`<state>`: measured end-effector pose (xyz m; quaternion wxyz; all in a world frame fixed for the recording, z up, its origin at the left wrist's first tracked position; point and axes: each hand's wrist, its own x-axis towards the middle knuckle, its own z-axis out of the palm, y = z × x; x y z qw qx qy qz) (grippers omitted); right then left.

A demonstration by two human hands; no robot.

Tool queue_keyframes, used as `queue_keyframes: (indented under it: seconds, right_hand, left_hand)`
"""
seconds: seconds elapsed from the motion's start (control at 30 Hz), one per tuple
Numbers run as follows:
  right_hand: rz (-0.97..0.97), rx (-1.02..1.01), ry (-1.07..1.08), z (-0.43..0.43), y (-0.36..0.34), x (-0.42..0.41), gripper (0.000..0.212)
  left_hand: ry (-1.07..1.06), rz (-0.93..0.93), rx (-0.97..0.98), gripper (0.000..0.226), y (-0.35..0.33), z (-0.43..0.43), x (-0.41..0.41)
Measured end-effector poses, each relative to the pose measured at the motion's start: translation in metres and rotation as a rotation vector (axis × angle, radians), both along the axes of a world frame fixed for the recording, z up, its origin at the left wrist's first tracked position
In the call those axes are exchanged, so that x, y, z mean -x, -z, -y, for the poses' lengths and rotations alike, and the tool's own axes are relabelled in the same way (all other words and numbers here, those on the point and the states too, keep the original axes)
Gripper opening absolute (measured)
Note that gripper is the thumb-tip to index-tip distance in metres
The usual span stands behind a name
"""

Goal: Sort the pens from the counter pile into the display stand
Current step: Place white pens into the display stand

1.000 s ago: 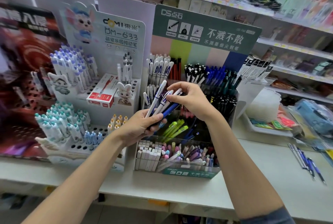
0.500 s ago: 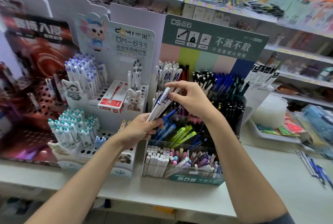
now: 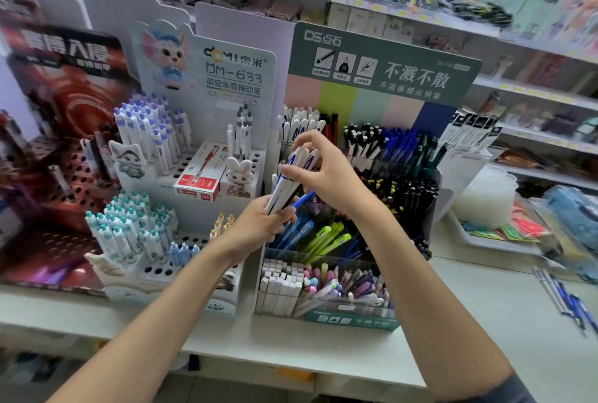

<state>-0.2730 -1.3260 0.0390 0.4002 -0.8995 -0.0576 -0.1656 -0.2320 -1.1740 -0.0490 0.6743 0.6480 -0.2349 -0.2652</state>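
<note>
My left hand (image 3: 259, 224) grips a bundle of white and blue pens (image 3: 284, 192) by their lower ends, in front of the green tiered display stand (image 3: 382, 62). My right hand (image 3: 323, 172) is just above it and pinches the top of one white pen in that bundle. The stand's rows hold white, red, black, blue and green pens (image 3: 388, 146). A few loose blue pens (image 3: 563, 299) lie on the counter at the far right.
A white cartoon pen stand (image 3: 207, 85) with a red box (image 3: 200, 182) stands to the left, and a dark red stand (image 3: 64, 117) beyond it. A tray with a clear plastic stack (image 3: 485, 195) sits right of the green stand. Stocked shelves rise behind the white counter (image 3: 453, 338).
My view has shifted, so the stands sit lower and further right. My right hand has slid up the bundle and now pinches one white pen near its top.
</note>
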Motion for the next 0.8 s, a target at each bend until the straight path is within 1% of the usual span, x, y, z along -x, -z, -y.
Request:
queue_keyframes:
  seconds: [0.07, 0.13, 0.23, 0.3, 0.37, 0.5, 0.6, 0.67, 0.8]
  right_hand:
    - [0.025, -0.018, -0.016, -0.001, -0.002, -0.001, 0.026]
    - [0.060, -0.104, 0.000, 0.005, -0.006, -0.002, 0.023]
    - [0.134, -0.272, 0.086, 0.029, -0.020, -0.004, 0.024]
    - [0.183, -0.298, 0.146, 0.047, -0.029, -0.005, 0.027]
    - [0.192, -0.251, 0.181, 0.057, -0.030, -0.008, 0.027]
    - [0.145, -0.093, 0.213, 0.049, -0.010, -0.026, 0.021]
    - [0.164, 0.042, 0.253, 0.038, 0.002, -0.044, 0.026]
    - [0.158, 0.122, 0.235, 0.030, 0.010, -0.051, 0.033]
    - [0.113, 0.296, 0.144, 0.015, 0.043, -0.054, 0.031]
  left_hand:
    - [0.004, 0.010, 0.005, 0.008, -0.001, 0.002, 0.001]
    - [-0.038, 0.024, 0.004, 0.007, -0.002, 0.001, 0.001]
    - [-0.094, 0.000, -0.009, 0.010, 0.000, -0.013, -0.003]
    - [-0.128, -0.018, -0.018, 0.012, 0.000, -0.027, -0.008]
    - [-0.177, -0.043, -0.003, 0.014, -0.004, -0.040, -0.015]
    - [-0.237, -0.045, 0.067, 0.013, -0.018, -0.048, -0.024]
    - [-0.233, -0.031, 0.066, 0.015, -0.020, -0.047, -0.024]
    - [-0.222, -0.024, 0.059, 0.015, -0.018, -0.045, -0.023]
    - [-0.203, -0.080, 0.137, 0.014, -0.015, -0.046, -0.024]
